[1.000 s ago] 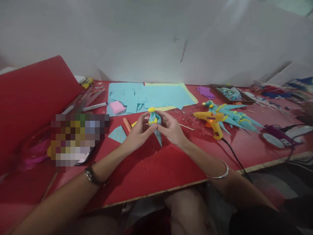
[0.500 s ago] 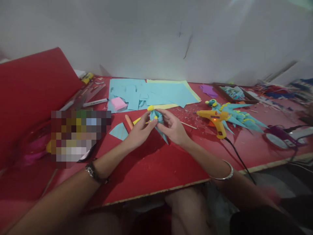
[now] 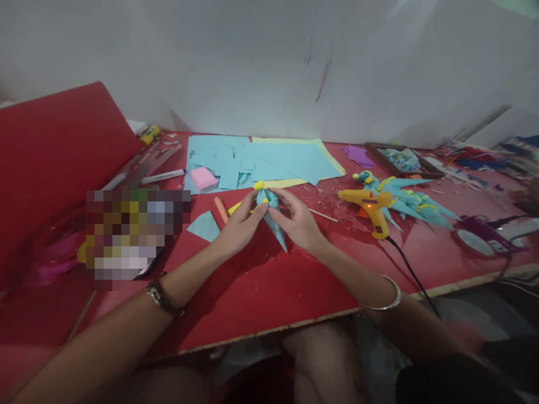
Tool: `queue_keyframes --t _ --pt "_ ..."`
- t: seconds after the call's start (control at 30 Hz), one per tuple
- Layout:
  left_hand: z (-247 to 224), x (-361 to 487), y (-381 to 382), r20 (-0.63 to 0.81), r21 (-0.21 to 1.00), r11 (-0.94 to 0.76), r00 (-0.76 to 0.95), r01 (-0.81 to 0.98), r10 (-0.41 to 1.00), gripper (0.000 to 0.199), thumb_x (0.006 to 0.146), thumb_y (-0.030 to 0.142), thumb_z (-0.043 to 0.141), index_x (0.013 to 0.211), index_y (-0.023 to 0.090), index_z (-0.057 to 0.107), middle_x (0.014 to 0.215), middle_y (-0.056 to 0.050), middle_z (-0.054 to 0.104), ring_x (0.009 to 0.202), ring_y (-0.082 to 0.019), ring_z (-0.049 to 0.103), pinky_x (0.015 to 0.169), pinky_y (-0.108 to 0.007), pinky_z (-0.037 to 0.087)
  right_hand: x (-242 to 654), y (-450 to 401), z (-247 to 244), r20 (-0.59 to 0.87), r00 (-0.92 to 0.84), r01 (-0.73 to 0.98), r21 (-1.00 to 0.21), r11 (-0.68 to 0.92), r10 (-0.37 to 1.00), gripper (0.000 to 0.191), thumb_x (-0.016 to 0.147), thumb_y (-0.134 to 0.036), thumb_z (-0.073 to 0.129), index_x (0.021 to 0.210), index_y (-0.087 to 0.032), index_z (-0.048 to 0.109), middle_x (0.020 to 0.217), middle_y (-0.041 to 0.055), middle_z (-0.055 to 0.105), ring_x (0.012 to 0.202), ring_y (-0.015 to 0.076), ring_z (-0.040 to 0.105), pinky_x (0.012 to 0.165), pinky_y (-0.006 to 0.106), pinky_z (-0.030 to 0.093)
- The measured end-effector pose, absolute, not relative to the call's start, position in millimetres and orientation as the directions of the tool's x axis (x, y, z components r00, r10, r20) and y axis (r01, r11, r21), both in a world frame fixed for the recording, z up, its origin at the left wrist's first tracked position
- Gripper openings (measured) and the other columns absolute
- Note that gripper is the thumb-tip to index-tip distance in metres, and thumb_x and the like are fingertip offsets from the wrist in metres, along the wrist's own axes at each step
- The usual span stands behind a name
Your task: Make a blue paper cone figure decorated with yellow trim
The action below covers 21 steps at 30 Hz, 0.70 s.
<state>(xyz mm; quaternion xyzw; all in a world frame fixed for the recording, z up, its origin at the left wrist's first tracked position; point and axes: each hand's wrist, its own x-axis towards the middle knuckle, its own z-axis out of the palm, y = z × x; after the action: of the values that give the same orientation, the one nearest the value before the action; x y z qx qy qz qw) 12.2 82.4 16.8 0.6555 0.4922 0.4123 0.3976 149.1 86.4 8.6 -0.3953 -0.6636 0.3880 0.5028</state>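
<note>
Between my two hands is a small light-blue paper cone (image 3: pixel 277 232), its pointed end slanting down and to the right. Yellow round bits show at its top and middle. My left hand (image 3: pixel 241 223) pinches it from the left, thumb on the front near a yellow bit. From the right, my right hand (image 3: pixel 301 221) closes round it with thumb and fingers; parts of the cone are hidden behind the fingers. Just left of my left hand lie an orange stick (image 3: pixel 221 210) and a light-blue paper piece (image 3: pixel 205 226).
A yellow glue gun (image 3: pixel 370 207) with a lit orange light and black cord stands to the right. Behind it lie several blue paper cones (image 3: pixel 415 203) with yellow trim. Light-blue sheets (image 3: pixel 290 160), a pink block (image 3: pixel 204 178) and a marker (image 3: pixel 163 176) lie behind my hands.
The cone has turned slightly in my hands, its tip now a little lower and further left. Both hands stay in about the same place.
</note>
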Motion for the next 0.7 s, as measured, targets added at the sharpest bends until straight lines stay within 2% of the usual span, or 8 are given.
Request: queue_keyframes --t 0.1,0.23,0.3,0.53,0.7 --pt "15.9 12.3 83.0 0.152 0.936 -0.192 0.154 0.296 0.976 0.031 0.081 0.039 0.039 0.107 0.027 0.051 0.113 0.0 0.057 0.115 -0.02 0.042 0.106 -0.041 0.012 149.0 86.8 10.0 0.358 -0.131 0.113 -0.921 0.373 0.924 0.03 0.077 -0.028 0.052 0.107 -0.023 0.053 0.112 0.0045 0.058 0.104 0.0162 0.054 0.091 0.033 0.045" --pt "14.8 12.5 84.8 0.152 0.956 -0.183 0.146 0.228 0.977 0.033 0.081 0.04 0.039 0.107 0.024 0.05 0.111 -0.003 0.058 0.112 -0.02 0.045 0.101 -0.037 0.026 149.5 88.3 11.5 0.347 -0.056 0.1 -0.931 0.351 0.936 0.024 0.078 -0.027 0.049 0.1 -0.023 0.057 0.102 0.0035 0.064 0.098 0.0152 0.058 0.088 0.033 0.047" --pt "14.9 12.8 85.0 0.144 0.957 -0.173 0.137 0.233 0.98 0.033 0.081 0.04 0.04 0.107 0.023 0.05 0.11 -0.003 0.058 0.111 -0.02 0.045 0.099 -0.037 0.028 150.1 89.2 11.7 0.346 -0.038 0.103 -0.932 0.348 0.938 0.021 0.078 -0.026 0.048 0.096 -0.022 0.059 0.098 0.0028 0.065 0.093 0.0148 0.06 0.086 0.033 0.048" --pt "16.0 14.4 83.7 0.13 0.957 -0.154 0.111 0.246 0.985 0.031 0.081 0.04 0.04 0.105 0.025 0.051 0.116 -0.001 0.056 0.115 -0.02 0.042 0.104 -0.04 0.019 152.2 91.2 12.1 0.357 0.021 0.08 -0.932 0.355 0.934 0.014 0.077 -0.022 0.05 0.081 -0.02 0.063 0.082 0.001 0.068 0.08 0.013 0.063 0.079 0.03 0.05" --pt "15.7 14.7 83.8 0.136 0.958 -0.152 0.082 0.243 0.987 0.03 0.08 0.039 0.041 0.104 0.025 0.052 0.109 -0.001 0.06 0.116 -0.02 0.042 0.106 -0.041 0.012 152.1 90.7 15.6 0.345 0.027 0.077 -0.937 0.342 0.938 0.011 0.074 -0.019 0.053 0.078 -0.02 0.063 0.079 -0.0002 0.068 0.076 0.012 0.063 0.075 0.029 0.051"
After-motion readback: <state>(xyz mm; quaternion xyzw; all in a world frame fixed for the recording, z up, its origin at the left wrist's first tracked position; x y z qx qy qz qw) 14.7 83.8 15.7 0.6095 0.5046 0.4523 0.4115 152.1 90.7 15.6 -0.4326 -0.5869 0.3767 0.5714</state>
